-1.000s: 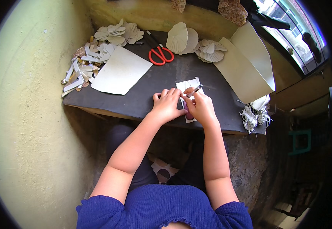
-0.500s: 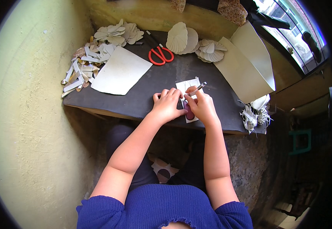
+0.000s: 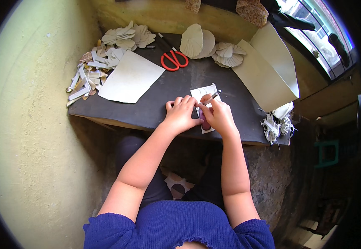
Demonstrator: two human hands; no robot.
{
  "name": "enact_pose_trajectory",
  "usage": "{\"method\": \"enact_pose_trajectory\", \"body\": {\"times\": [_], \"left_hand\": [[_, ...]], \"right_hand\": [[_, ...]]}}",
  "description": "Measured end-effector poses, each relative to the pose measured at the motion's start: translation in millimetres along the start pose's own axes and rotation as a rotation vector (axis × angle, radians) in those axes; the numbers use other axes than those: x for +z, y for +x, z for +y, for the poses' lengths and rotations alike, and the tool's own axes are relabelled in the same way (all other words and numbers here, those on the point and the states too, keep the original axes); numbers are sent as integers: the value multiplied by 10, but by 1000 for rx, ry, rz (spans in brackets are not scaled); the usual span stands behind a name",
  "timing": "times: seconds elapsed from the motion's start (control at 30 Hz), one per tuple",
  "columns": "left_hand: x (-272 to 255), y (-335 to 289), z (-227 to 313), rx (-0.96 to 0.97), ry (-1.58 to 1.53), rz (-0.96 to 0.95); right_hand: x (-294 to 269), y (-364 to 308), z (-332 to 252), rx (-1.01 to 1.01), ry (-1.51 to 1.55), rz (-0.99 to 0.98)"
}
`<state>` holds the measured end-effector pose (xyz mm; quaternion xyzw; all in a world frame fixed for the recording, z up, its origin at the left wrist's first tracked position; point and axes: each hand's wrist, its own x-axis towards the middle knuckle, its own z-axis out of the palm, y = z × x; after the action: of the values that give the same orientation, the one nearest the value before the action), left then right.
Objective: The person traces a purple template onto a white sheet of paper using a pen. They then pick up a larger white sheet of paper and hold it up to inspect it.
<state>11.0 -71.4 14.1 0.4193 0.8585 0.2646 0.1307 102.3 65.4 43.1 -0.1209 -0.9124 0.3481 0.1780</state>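
Observation:
A small white sheet [image 3: 201, 92] with drawn outlines lies near the front edge of the dark table. On it rests a flat, rounded maroon template [image 3: 205, 123], partly covered by my hands. My left hand [image 3: 181, 113] presses the template down with thumb and fingertips along its left side. Between the fingertips of my right hand [image 3: 221, 117] is a slim pen [image 3: 215, 96], tilted up to the right. Its tip is down by the template's upper part, hidden behind my fingers.
Red-handled scissors [image 3: 174, 61] lie behind a larger white sheet [image 3: 131, 79]. Scraps [image 3: 90, 74] heap at the left, with stacked cut pieces [image 3: 130, 35] behind. More scalloped pieces [image 3: 229, 54] and a bent sheet [image 3: 267, 66] stand at the back right. Shredded trimmings [image 3: 278, 124] sit at the right edge.
My right hand and the pen have shifted very slightly, the pen leaning a little lower. My left hand keeps its place on the template.

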Motion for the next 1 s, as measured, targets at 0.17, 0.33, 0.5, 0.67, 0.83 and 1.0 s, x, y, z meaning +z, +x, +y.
{"method": "enact_pose_trajectory", "body": {"times": [0.17, 0.33, 0.5, 0.67, 0.83, 1.0], "left_hand": [[0, -6, -11, 3, 0, 3], [-41, -16, 2, 0, -8, -23], [-47, -9, 9, -7, -7, -36], [-49, -15, 17, 6, 0, -29], [-41, -23, 4, 26, 3, -30], [45, -60, -1, 86, 89, 37]], "right_hand": [[3, 8, 8, 39, 14, 7], [0, 25, 8, 110, 52, -7], [19, 19, 55, 138, 106, 21], [-38, -17, 90, 213, 157, -15], [-239, -129, 145, 228, 85, -12], [-393, -194, 304, 272, 230, 70]]}}
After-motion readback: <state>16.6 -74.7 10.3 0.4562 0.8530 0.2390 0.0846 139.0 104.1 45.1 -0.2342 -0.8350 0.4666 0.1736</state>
